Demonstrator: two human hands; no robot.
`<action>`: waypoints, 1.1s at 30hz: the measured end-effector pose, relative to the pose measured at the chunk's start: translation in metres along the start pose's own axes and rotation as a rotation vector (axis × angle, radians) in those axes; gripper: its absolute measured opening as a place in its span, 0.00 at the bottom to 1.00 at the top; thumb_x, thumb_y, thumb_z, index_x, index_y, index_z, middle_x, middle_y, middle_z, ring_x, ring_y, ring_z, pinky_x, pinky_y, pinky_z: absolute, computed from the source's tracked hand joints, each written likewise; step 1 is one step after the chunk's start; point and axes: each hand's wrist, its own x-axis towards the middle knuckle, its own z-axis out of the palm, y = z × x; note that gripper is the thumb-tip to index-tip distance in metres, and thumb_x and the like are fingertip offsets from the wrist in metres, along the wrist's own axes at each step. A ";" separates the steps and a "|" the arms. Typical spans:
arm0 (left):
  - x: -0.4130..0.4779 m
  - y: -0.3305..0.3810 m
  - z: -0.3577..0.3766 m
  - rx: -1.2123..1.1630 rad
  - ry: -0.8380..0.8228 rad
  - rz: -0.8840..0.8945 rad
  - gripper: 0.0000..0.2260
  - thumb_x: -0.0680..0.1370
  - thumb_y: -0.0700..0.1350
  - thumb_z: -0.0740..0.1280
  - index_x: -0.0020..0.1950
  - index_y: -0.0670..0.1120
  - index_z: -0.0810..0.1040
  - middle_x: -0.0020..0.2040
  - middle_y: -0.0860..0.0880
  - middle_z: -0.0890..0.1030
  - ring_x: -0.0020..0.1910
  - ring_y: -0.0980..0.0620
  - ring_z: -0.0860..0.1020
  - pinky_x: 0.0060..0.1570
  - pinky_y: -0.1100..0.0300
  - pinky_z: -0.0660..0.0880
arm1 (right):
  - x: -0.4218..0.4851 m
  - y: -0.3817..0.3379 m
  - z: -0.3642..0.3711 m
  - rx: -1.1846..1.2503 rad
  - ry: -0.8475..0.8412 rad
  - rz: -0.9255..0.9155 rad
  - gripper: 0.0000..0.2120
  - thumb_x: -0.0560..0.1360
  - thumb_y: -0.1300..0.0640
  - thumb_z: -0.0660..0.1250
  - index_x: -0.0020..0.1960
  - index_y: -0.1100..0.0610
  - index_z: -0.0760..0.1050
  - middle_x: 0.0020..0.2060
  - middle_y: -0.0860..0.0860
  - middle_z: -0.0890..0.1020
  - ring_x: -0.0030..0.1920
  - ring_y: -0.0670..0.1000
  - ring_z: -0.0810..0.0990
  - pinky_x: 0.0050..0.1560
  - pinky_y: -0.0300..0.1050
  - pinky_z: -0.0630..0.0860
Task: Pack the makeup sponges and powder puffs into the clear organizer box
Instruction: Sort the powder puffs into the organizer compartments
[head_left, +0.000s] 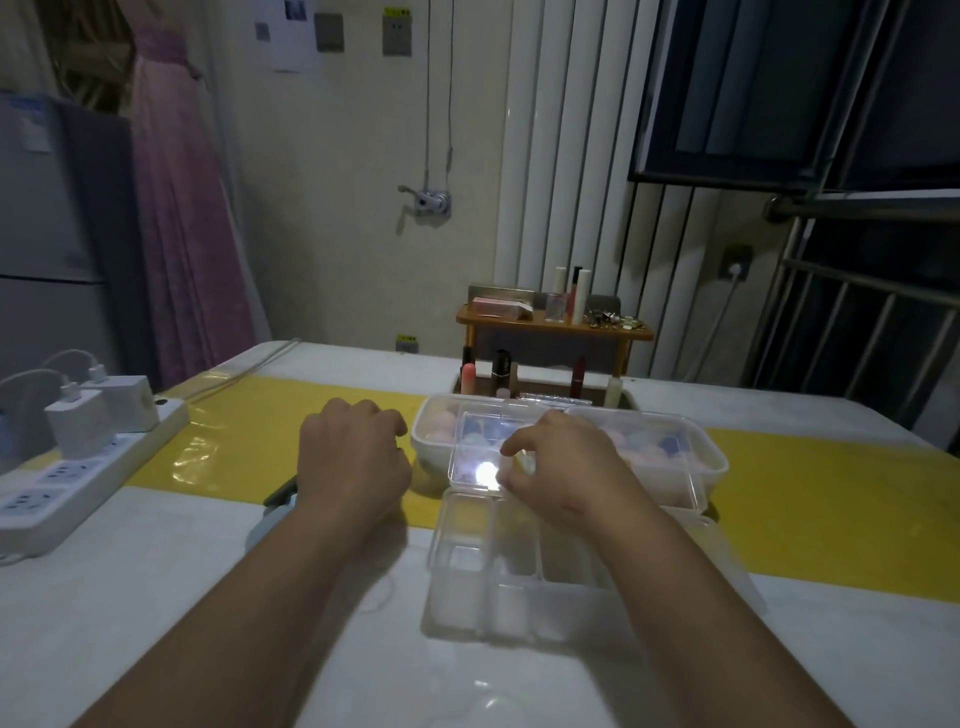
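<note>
The clear organizer box (514, 571) stands on the table in front of me, its divided compartments showing nothing inside. Its clear lid (472, 452) is raised and leans toward a white tray (423, 441) behind it. In that tray lie pink makeup sponges (439, 423) and pink and blue powder puffs (660, 447), blurred through the plastic. My right hand (566, 467) is on the raised lid, thumb and forefinger curled at its surface. Left of the tray, my left hand (353, 457) rests on the table with curled fingers and holds nothing.
A white power strip (67, 467) with two chargers lies at the left edge. Lipsticks and bottles (498, 371) stand behind the tray, in front of a small wooden shelf (550, 327) of cosmetics. A dark flat object (280, 493) lies by my left wrist.
</note>
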 end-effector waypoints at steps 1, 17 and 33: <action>0.000 -0.002 0.002 0.038 0.015 0.002 0.10 0.69 0.48 0.70 0.48 0.54 0.85 0.46 0.52 0.83 0.48 0.44 0.76 0.44 0.54 0.67 | 0.000 -0.001 0.001 0.003 0.023 -0.017 0.17 0.77 0.42 0.64 0.65 0.42 0.77 0.67 0.47 0.74 0.66 0.52 0.70 0.66 0.51 0.70; 0.002 -0.018 0.009 -0.157 -0.108 -0.125 0.14 0.72 0.49 0.73 0.55 0.47 0.85 0.49 0.44 0.81 0.53 0.41 0.76 0.47 0.53 0.75 | -0.010 0.005 0.008 0.038 -0.073 -0.218 0.16 0.82 0.53 0.60 0.68 0.45 0.75 0.67 0.43 0.75 0.66 0.48 0.70 0.68 0.48 0.68; 0.025 -0.045 0.024 -0.195 -0.660 -0.108 0.46 0.57 0.80 0.64 0.73 0.72 0.57 0.81 0.50 0.50 0.79 0.39 0.49 0.71 0.34 0.58 | -0.014 0.003 0.011 0.078 -0.072 -0.202 0.15 0.82 0.51 0.61 0.67 0.43 0.75 0.67 0.41 0.73 0.66 0.47 0.68 0.69 0.49 0.66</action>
